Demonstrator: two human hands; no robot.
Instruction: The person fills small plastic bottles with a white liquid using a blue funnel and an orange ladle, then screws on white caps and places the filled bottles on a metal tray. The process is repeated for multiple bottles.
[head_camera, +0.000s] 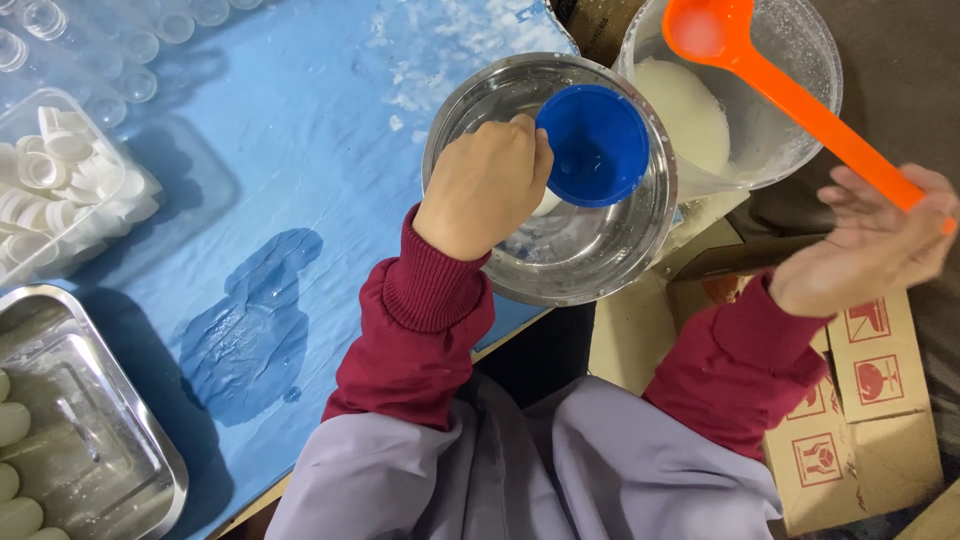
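Observation:
My left hand (485, 185) is closed around a small white bottle, mostly hidden, with a blue funnel (597, 145) seated in it, over a round steel bowl (500, 85) on the blue-covered table. My right hand (875, 245) grips the handle of an orange ladle (790, 95), its scoop raised above a clear plastic jug (800, 60) holding white liquid (685, 110).
A clear tub of white caps (60, 185) stands at the left. A steel tray (80, 420) with white bottles sits at the lower left. Several clear bottles (130, 45) line the far left. Cardboard boxes (850, 400) lie under my right arm. A wet patch (250, 330) marks the cover.

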